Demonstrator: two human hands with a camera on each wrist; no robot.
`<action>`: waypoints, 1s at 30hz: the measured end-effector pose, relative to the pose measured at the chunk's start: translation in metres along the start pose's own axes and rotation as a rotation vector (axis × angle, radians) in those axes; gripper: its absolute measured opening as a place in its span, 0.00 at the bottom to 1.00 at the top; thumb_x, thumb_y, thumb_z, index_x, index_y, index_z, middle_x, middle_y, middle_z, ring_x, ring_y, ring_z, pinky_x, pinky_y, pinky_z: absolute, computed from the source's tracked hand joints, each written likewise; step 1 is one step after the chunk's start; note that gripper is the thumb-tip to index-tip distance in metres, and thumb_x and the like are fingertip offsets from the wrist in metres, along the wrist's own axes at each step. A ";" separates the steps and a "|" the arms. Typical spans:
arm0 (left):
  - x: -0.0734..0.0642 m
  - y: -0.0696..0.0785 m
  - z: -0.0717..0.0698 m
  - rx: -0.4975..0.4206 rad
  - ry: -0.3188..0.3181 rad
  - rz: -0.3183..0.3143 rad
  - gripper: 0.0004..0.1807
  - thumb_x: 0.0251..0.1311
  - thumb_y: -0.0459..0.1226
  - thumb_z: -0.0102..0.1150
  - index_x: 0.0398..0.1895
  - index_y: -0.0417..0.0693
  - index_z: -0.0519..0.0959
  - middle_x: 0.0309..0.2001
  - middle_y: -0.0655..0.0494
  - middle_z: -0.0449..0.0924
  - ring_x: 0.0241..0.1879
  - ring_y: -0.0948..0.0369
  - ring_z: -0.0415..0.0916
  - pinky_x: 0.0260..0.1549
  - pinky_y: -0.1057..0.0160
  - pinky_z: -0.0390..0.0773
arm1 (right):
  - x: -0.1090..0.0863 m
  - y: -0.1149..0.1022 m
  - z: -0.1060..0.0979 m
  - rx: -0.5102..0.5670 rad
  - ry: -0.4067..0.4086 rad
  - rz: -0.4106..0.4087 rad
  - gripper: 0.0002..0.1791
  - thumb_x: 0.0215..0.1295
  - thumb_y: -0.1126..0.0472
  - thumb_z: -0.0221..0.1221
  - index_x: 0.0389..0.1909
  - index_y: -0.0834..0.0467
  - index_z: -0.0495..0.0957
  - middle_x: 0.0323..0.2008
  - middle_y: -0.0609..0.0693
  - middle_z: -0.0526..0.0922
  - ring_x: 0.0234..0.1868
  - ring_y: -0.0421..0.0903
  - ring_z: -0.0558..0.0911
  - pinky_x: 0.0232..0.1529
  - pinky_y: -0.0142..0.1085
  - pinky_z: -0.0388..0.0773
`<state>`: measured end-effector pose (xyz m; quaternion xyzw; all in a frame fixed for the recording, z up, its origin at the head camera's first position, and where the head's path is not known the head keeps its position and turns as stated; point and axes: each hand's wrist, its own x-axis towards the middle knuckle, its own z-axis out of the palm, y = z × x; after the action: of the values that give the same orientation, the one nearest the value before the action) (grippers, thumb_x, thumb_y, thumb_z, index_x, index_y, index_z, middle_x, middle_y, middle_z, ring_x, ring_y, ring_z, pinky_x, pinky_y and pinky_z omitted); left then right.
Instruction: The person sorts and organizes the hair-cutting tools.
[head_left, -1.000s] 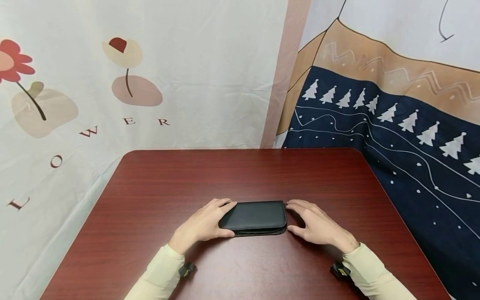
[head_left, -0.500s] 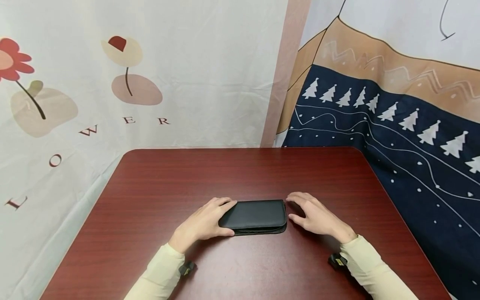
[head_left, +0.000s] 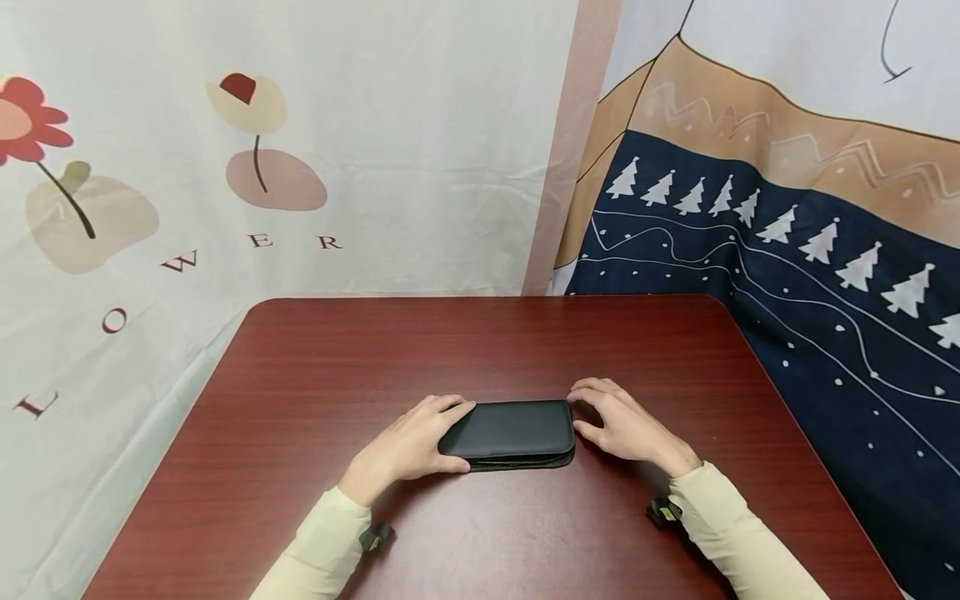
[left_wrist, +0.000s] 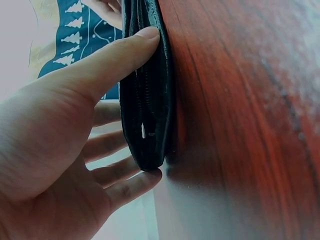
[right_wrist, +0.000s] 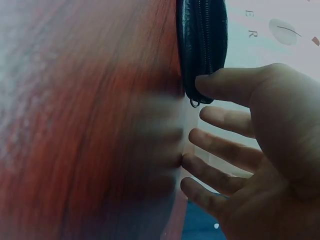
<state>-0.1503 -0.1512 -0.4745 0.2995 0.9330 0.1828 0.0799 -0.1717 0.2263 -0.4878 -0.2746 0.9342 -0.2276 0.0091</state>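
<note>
A black long wallet (head_left: 510,432) lies flat on the table, its layered edge towards me. My left hand (head_left: 408,442) holds its left end, the thumb along the near edge and the fingers at the far side. In the left wrist view, the zipped side of the wallet (left_wrist: 145,85) shows under the thumb (left_wrist: 120,57). My right hand (head_left: 626,423) is beside the right end with fingers spread and slightly bent. A zip and a small metal ring (right_wrist: 195,103) show there in the right wrist view, close to the right thumb (right_wrist: 230,84); whether they touch I cannot tell.
The reddish-brown wooden table (head_left: 480,342) has rounded far corners. Behind it hangs a pale cloth (head_left: 420,150) with flowers and letters. A navy cloth (head_left: 697,242) with white trees hangs at the right.
My right hand has shifted away from me along the wallet's right end, and slightly left, its thumb now higher in view. The left hand and wallet stay put.
</note>
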 end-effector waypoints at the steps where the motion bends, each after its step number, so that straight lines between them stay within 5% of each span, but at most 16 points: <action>1: 0.000 0.000 0.000 0.001 0.001 -0.001 0.50 0.62 0.51 0.84 0.83 0.43 0.73 0.79 0.42 0.76 0.77 0.41 0.76 0.72 0.41 0.82 | 0.001 0.000 0.001 0.001 0.001 0.000 0.18 0.74 0.63 0.72 0.61 0.62 0.87 0.65 0.57 0.86 0.68 0.59 0.84 0.71 0.57 0.84; 19: 0.002 -0.001 0.002 0.006 0.021 0.013 0.49 0.62 0.51 0.85 0.82 0.42 0.74 0.78 0.42 0.77 0.75 0.43 0.77 0.71 0.42 0.83 | 0.017 0.009 0.011 -0.032 0.086 -0.040 0.05 0.72 0.70 0.71 0.45 0.59 0.90 0.44 0.50 0.90 0.49 0.51 0.88 0.54 0.49 0.89; 30: 0.002 0.000 0.003 0.025 0.041 0.030 0.49 0.61 0.51 0.85 0.81 0.42 0.75 0.76 0.43 0.79 0.73 0.43 0.78 0.69 0.42 0.84 | 0.019 0.007 0.011 -0.038 0.088 -0.058 0.08 0.71 0.71 0.71 0.36 0.55 0.85 0.34 0.44 0.83 0.37 0.40 0.77 0.40 0.35 0.79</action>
<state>-0.1508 -0.1496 -0.4776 0.3107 0.9320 0.1783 0.0544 -0.1903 0.2171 -0.4985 -0.2915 0.9295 -0.2217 -0.0440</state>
